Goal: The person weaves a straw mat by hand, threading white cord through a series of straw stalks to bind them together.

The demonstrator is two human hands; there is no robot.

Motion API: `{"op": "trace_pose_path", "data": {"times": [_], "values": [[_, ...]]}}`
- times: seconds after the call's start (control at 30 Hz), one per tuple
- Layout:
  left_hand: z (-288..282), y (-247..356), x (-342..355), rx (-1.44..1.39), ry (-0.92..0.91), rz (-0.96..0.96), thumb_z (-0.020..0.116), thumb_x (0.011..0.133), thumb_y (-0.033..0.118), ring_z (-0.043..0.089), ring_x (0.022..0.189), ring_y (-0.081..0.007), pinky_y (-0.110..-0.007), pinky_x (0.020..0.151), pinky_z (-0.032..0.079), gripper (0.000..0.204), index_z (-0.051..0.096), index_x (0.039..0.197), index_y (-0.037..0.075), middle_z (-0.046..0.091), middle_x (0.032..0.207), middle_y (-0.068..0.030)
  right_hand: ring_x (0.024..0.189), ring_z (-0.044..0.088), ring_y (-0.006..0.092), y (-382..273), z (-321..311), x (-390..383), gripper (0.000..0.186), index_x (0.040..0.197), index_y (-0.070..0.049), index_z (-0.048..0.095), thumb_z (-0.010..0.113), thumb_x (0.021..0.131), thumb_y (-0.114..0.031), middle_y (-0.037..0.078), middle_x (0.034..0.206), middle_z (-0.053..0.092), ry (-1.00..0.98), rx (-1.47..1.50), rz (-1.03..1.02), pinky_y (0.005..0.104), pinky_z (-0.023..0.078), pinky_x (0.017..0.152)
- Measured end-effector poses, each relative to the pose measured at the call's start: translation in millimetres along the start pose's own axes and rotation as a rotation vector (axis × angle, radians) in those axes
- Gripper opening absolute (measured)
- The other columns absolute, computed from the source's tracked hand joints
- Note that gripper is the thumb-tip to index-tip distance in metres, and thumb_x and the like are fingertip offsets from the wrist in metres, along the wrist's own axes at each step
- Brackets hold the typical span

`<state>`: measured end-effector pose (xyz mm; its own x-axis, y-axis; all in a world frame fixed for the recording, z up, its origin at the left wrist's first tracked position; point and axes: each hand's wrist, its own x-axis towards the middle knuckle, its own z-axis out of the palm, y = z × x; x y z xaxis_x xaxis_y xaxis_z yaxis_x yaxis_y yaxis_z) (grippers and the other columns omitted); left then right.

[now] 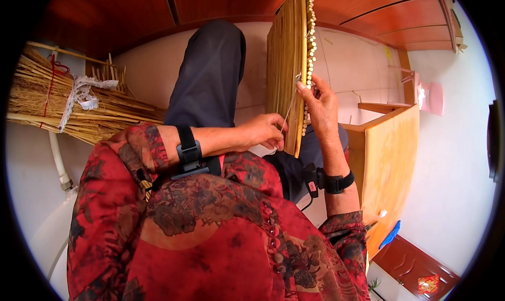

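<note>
A long panel of straw-coloured stalks [281,54] stands in front of me between my knees, with a row of pale cut ends [310,33] along its right edge. A thin cord [291,104] runs down it. My left hand [268,130] is at the lower left of the panel, fingers curled closed on the cord. My right hand [321,109] grips the right edge higher up, thumb by the cord where it meets the stalks; its fingertips are partly hidden behind the edge.
Bundled dry straw [52,96] with red string and white cloth lies at the left beside a white pipe [58,159]. A red wooden cabinet [221,1] spans the back, above pale floor tiles. At the right stand a light wooden cabinet [389,175] and a pink object [431,98].
</note>
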<state>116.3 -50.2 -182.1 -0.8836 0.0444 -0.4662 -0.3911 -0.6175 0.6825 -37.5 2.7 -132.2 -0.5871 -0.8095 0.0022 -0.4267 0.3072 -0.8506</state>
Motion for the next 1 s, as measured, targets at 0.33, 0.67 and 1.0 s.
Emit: {"op": "trace_pose_path", "data": {"times": [0.33,0.67,1.0], "values": [[2.8,-24.9,8.5,-0.028,0.168,0.024,0.061,0.078,0.011,0.059,0.083,-0.0155,-0.027,0.071,0.050,0.025,0.053,0.099,0.002,0.061,0.090,-0.0079,0.056,0.038,0.0045,-5.2,-6.7,-1.5,0.042,0.113,0.004,0.054,0.067,0.080,-0.018,-0.004,0.064,0.042,0.008,0.063,0.054,0.0194,0.034,0.048],[-7.7,-44.5,26.8,-0.050,-0.065,-0.075,0.059,0.083,0.015,0.058,0.090,-0.0171,-0.029,0.081,0.047,0.018,0.064,0.092,0.000,0.065,0.090,-0.0089,0.055,0.040,0.0065,-4.4,1.8,0.0,0.043,0.111,0.004,0.055,0.068,0.078,-0.020,-0.003,0.061,0.043,0.014,-0.010,-0.047,0.0223,0.036,0.048],[0.4,-35.1,9.0,-0.046,-0.084,-0.200,0.059,0.085,0.017,0.057,0.100,-0.0195,-0.030,0.088,0.045,0.025,0.061,0.102,-0.002,0.062,0.103,-0.0114,0.055,0.043,0.0080,-10.0,1.0,-1.5,0.041,0.109,0.004,0.056,0.068,0.077,-0.019,0.000,0.062,0.045,-0.001,-0.004,-0.009,0.0247,0.039,0.050]]}}
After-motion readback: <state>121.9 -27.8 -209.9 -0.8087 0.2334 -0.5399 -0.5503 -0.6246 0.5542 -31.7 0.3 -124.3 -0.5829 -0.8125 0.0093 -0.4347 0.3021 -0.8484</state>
